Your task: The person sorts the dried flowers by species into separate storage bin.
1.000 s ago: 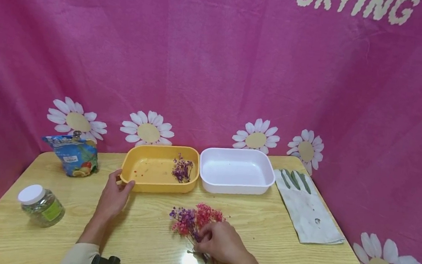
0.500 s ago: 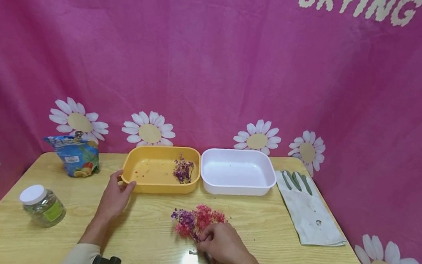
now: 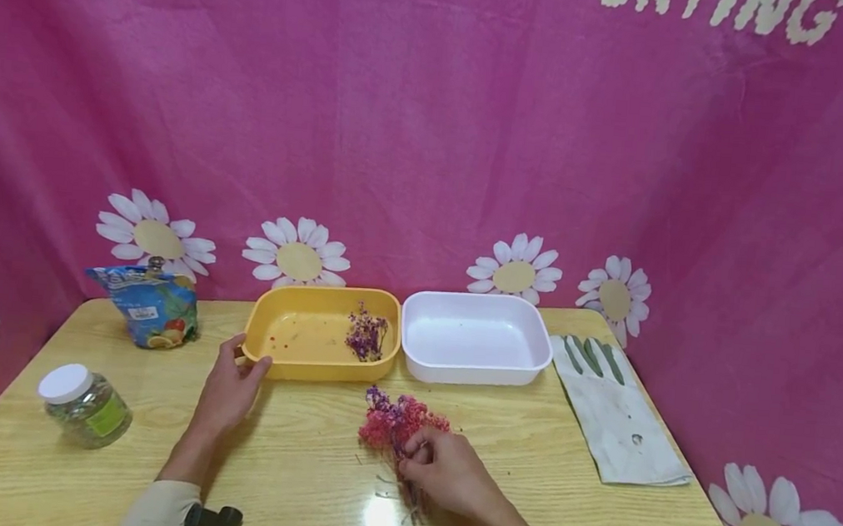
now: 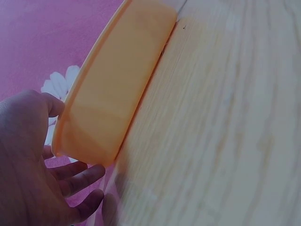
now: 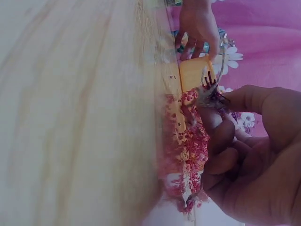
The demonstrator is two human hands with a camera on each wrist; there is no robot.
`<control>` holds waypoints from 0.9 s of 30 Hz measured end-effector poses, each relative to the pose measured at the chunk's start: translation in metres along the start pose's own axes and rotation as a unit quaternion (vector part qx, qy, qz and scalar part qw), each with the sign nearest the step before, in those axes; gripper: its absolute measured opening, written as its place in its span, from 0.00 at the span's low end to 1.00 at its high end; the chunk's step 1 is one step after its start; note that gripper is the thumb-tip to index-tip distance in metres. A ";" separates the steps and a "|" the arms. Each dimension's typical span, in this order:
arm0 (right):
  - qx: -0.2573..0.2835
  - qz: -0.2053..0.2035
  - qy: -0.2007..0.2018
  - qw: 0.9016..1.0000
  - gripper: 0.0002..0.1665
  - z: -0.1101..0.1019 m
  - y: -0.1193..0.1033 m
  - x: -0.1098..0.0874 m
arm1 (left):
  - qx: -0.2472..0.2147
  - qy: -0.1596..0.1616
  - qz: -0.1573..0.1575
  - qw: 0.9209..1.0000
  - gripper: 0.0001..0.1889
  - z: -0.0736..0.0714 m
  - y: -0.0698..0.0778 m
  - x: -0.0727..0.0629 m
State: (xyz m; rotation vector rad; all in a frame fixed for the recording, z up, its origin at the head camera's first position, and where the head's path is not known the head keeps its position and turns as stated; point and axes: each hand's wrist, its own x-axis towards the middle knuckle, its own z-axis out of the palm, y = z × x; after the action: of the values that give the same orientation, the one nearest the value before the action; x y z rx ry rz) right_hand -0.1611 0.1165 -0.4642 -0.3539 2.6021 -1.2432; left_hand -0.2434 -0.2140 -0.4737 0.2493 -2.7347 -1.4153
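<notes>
So the right hand (image 3: 454, 476) is pinching a bunch of pink and purple dried flowers (image 3: 396, 419) by the stems, low over the bench (image 3: 283, 468). Blooms poke out just past the fingertips, toward the trays, and the stem ends trail back toward the person. Left hand (image 3: 229, 392) grips the near left corner of the yellow tray (image 3: 337, 372), well apart from the bunch.

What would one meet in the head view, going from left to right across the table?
Jar with a white lid → blue bag → left hand → yellow tray → white tray → pale cloth. The flower bunch and right hand overlap the trays' span, so I leave them out.
</notes>
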 end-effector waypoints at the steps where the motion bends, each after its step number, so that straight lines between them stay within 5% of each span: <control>1: 0.004 -0.001 -0.001 1.000 0.09 0.000 0.000 0.000 | -0.001 -0.001 0.000 1.000 0.39 0.000 0.000 0.000; 8: -0.014 -0.013 -0.015 1.000 0.14 -0.001 0.003 -0.001 | -0.001 -0.004 0.002 1.000 0.39 0.001 0.000 0.000; 18: -0.127 -0.030 -0.020 0.991 0.10 0.006 0.003 -0.007 | 0.001 -0.002 0.003 1.000 0.39 0.001 0.001 0.000; 27: -0.104 0.002 -0.010 0.994 0.07 0.006 0.002 -0.005 | 0.008 0.004 0.002 1.000 0.39 0.001 0.001 -0.001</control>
State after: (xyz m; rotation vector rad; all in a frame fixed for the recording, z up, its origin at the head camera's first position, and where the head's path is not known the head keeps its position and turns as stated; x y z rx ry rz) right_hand -0.1547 0.1149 -0.4694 -0.3963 2.7208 -0.9626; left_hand -0.2427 -0.2125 -0.4734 0.2508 -2.7386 -1.3892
